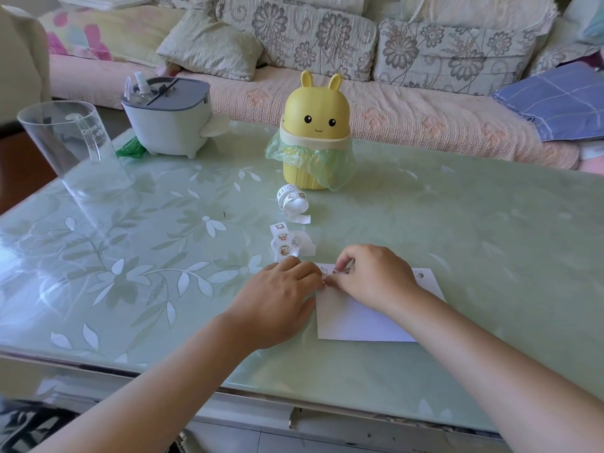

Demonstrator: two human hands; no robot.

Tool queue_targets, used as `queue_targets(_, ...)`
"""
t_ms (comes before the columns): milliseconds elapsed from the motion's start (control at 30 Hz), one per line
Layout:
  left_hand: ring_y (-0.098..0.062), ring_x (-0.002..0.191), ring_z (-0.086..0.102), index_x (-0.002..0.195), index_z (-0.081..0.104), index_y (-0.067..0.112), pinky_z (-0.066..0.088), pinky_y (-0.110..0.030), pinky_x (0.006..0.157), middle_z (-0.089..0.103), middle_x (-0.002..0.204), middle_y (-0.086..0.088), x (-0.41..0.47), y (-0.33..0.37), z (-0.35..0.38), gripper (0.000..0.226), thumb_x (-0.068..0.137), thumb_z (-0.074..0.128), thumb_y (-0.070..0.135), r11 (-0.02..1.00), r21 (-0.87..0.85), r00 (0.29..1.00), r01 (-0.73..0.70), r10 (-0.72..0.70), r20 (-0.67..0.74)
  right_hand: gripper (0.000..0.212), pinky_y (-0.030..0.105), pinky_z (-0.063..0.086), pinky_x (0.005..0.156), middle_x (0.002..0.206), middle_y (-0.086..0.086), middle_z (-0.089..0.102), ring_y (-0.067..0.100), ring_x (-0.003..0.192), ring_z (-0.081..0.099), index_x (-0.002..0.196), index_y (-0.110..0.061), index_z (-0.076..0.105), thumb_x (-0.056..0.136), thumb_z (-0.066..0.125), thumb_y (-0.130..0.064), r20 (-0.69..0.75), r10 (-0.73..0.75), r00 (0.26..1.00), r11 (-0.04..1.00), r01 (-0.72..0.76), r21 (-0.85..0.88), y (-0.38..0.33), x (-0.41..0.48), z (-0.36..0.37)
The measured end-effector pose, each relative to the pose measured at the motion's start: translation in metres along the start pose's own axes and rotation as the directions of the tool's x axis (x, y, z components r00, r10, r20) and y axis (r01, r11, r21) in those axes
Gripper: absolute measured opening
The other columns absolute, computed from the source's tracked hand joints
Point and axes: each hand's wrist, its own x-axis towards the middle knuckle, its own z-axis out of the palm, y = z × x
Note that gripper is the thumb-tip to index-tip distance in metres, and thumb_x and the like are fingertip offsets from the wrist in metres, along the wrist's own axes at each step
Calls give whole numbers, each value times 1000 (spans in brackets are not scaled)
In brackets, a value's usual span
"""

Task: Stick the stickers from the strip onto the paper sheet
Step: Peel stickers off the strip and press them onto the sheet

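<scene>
Two hands are at work on the far edge of the paper sheet (356,322), which lies flat on the tabletop (163,256) near the person. Several stickers (340,271) sit in a row along that far edge, and one more stands apart towards the right corner. The strip (285,245) lies crumpled just beyond the sheet's far left corner with stickers left on it. A second curled length (292,201) lies further off, near the yellow bin (315,132).

Risks noted:
- The tabletop looks glossy, so the sheet may slide if the left hand lifts while the right is pressing.
- The row is crowded. A sticker laid without care may overlap its neighbour or hang over the sheet's edge.
- A sticker may fold on itself or cling to a fingertip if it is released before it is pressed flat.

Pose:
- The left hand (281,295) lies palm down, fingers extended and relaxed, over the sheet's left edge, apparently steadying it.
- The right hand (369,276) is arched over the row with its fingers curled and their tips down at the stickers.
- Whether the right hand pinches a sticker or only presses one cannot be determined.
- The two hands meet at the thumb.
</scene>
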Motion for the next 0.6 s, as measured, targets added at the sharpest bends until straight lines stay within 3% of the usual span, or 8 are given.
queue_targets(100, -19, 99, 53, 117, 62, 24, 49, -34, 83, 60, 112, 10, 1, 1, 1, 37, 89, 39, 33, 1000, 25, 1000, 6, -7, 13, 21, 28, 43, 72, 98, -13, 60, 14, 96, 60, 105, -36, 67, 88, 65, -47, -44, -172, 984, 984, 169, -62, 10, -8, 8)
queue_targets(233, -18, 103, 54, 125, 61, 24, 48, -32, 85, 59, 118, 9, -1, 1, 5, 40, 90, 42, 32, 998, 59, 1000, 8, -7, -4, 37, 36, 44, 87, 112, -9, 56, 21, 106, 53, 120, -32, 67, 93, 46, -47, -9, -414, 910, 887, 402, -226, 23, -19, 18)
queue_targets(300, -18, 103, 55, 124, 64, 24, 49, -31, 82, 60, 118, 9, -1, 1, 5, 41, 90, 42, 32, 997, 72, 1000, 10, -8, -25, 51, 38, 46, 90, 122, -6, 58, 23, 109, 52, 124, -28, 66, 91, 35, -51, 4, -449, 893, 861, 434, -265, 28, -27, 22)
queue_targets(400, -17, 103, 58, 121, 68, 25, 51, -30, 78, 62, 115, 10, -1, 4, 4, 43, 88, 42, 35, 997, 81, 999, 20, -17, -40, 53, 42, 51, 91, 133, 1, 60, 27, 113, 55, 125, -23, 67, 91, 38, -51, 21, -466, 884, 847, 453, -277, 33, -36, 24)
queue_targets(600, -14, 106, 57, 118, 69, 36, 53, -31, 69, 63, 118, 13, 1, 3, 0, 43, 90, 40, 49, 999, 36, 1000, 27, -27, 5, 54, 42, 42, 104, 150, -4, 49, 22, 129, 46, 133, -33, 62, 92, 34, -55, 81, -467, 880, 853, 473, -221, 43, -45, 17)
